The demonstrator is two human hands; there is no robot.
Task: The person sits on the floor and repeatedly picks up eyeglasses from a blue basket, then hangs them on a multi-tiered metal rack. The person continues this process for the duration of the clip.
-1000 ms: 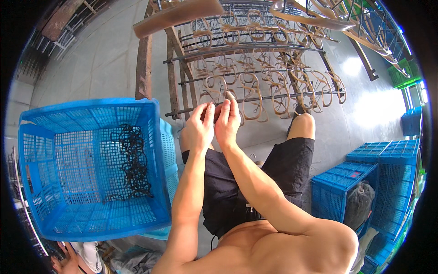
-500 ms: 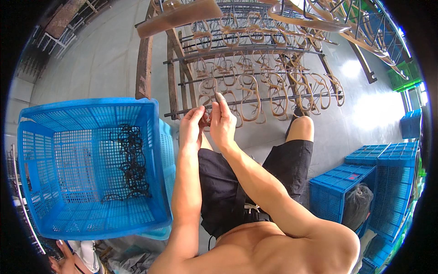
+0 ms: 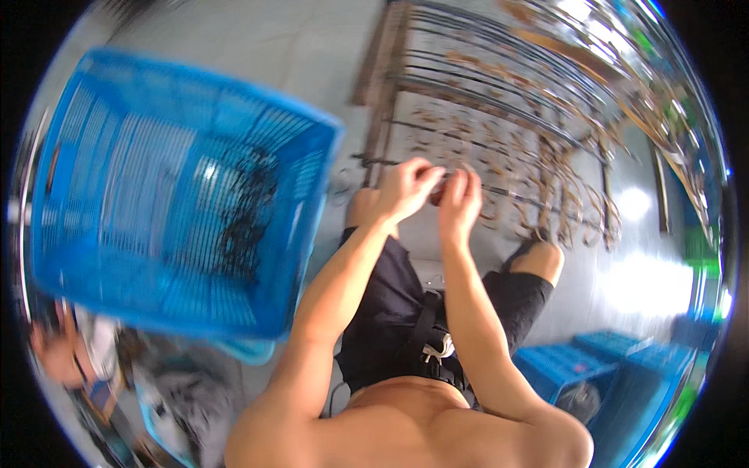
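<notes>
My left hand [image 3: 411, 189] and my right hand [image 3: 460, 207] are close together in front of the rack's near edge, fingers bent and pinched inward. Something small and dark shows between their fingertips, too blurred to name. Just beyond them is a metal rack [image 3: 380, 125] with dark crossbars, from which many tan, loop-shaped pieces [image 3: 573, 204] hang in rows. To the left stands a large blue plastic crate [image 3: 316, 203] with mesh walls. Thin black strips or loops [image 3: 246, 214] lie in a tangle inside it.
Long tan parts [image 3: 573, 54] hang at the upper right. Blue crates [image 3: 562, 370] stand at the lower right, one with a grey bag [image 3: 579, 402]. Another person's arm [image 3: 58, 355] and grey plastic sheeting [image 3: 203, 398] are at the lower left.
The view has turned, so the crate appears higher and the rack tilted and farther right. My hands have shifted right in the picture, staying close together. Motion blurs much of the scene.
</notes>
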